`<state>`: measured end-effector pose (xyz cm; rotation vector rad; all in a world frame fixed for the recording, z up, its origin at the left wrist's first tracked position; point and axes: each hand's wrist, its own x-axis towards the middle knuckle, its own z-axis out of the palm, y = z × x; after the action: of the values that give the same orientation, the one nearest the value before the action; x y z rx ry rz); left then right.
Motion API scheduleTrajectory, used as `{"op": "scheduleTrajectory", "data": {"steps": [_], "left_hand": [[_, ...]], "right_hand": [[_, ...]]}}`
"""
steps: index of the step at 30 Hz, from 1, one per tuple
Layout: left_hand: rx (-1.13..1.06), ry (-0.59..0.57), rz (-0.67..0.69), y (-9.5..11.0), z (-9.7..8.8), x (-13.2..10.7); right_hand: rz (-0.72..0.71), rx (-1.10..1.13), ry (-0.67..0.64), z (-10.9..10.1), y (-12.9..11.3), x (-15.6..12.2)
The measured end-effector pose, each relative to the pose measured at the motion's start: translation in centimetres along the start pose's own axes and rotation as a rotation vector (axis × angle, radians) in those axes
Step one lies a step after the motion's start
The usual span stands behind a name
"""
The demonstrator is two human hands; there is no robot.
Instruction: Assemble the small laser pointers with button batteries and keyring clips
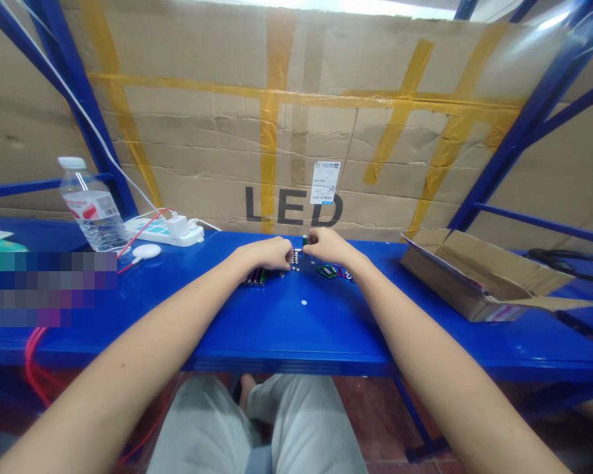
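Two narrow grips meet mid-frame on the blue bench: your left hand and right hand, beside small metal parts; what they hold is hidden.

Blue painted steel bench carries a clear plastic water bottle, white power strip, and open brown cardboard box at right. Mid-bench: row of slim dark metal cylinders, small silver studs, multicoloured metal carabiners, one round silver disc apart.
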<state>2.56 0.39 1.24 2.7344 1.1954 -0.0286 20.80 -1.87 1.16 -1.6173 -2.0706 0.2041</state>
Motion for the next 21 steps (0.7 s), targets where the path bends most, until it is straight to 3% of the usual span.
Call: {"op": "scheduleTrajectory", "data": {"steps": [8, 11, 15, 21], "left_hand": [[-0.086, -0.002, 0.017, -0.4, 0.1, 0.1], [-0.126, -0.026, 0.010, -0.4, 0.0, 0.1], [-0.128, -0.067, 0.007, -0.5, -0.1, 0.2], [-0.126, -0.067, 0.023, -0.8, 0.0, 0.3]], "right_hand": [[0.003, 0.152, 0.109, 0.6, 1.1, 0.7], [0.040, 0.218, 0.055, 0.9, 1.3, 0.8], [0.060, 0.145, -0.054, 0.8, 1.2, 0.5], [-0.069, 0.005, -0.090, 0.9, 1.8, 0.8]]}}
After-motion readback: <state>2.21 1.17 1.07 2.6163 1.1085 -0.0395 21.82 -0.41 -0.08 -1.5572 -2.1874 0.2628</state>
